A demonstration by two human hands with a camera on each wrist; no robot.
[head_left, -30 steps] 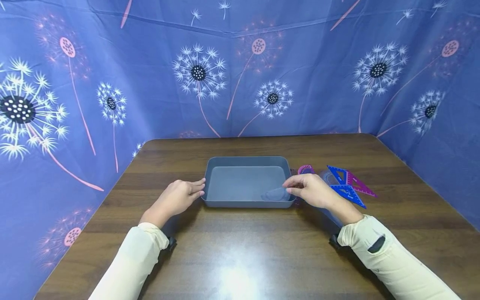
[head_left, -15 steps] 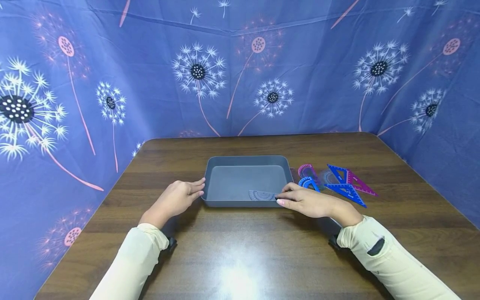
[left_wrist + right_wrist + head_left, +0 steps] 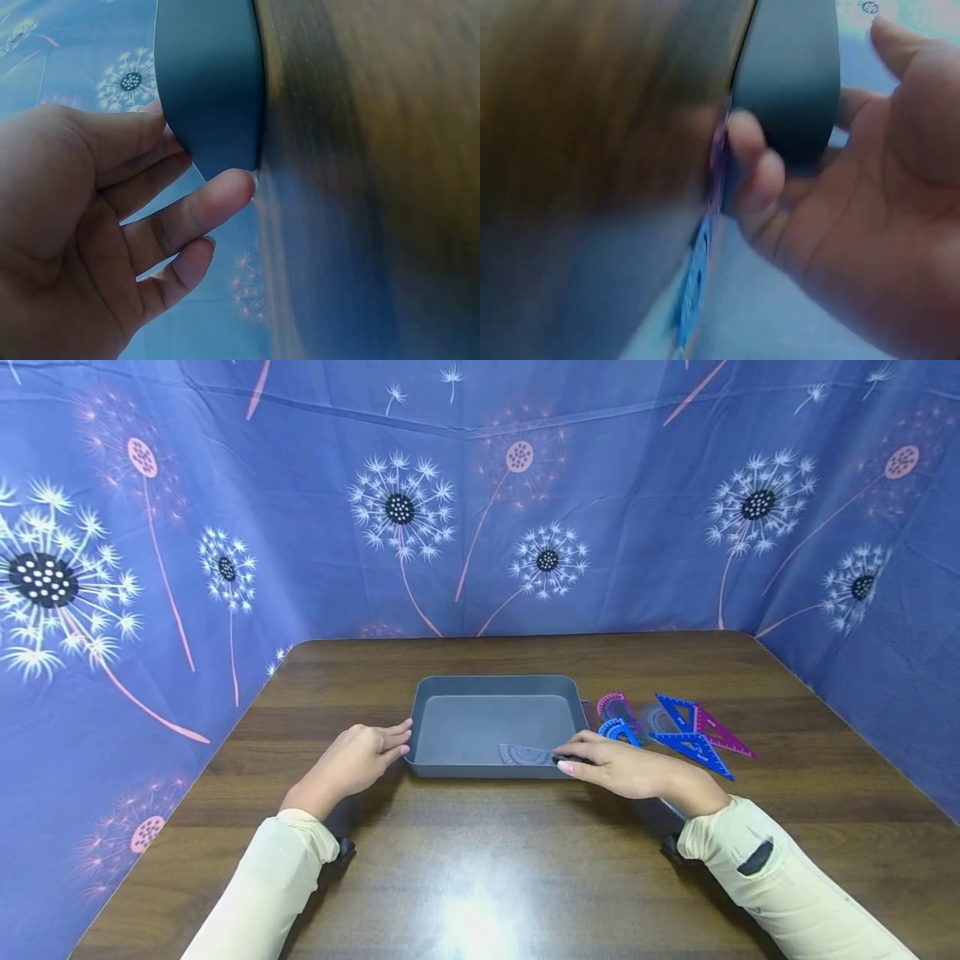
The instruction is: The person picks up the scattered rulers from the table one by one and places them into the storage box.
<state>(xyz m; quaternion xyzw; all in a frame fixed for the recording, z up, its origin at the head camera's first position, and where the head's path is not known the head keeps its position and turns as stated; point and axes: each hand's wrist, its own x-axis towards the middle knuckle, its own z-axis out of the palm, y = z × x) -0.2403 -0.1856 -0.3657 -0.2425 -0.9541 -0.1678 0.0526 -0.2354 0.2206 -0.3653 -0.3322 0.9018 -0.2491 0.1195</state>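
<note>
I log the clear protractor (image 3: 524, 755) inside the grey tray (image 3: 480, 722), near its front right corner; the right hand (image 3: 628, 767) is there, pinching or not I cannot tell. The left hand (image 3: 352, 760) sets nearly straight fingers against the left end. Judged step: placing; next likely wants a gentle right-hand withdrawal.

This person I'm watching wears long, pale cream sleeves, the left sleeve (image 3: 258, 889) and the right sleeve (image 3: 806, 885) both gathering into puckered cuffs. A small black piece (image 3: 346, 850) peeks out under the left cuff, another black piece (image 3: 671, 850) under the right. A dark, rounded patch (image 3: 755, 857) shows on the right sleeve. The left hand (image 3: 348, 766) and right hand (image 3: 626, 766) are bare.
</note>
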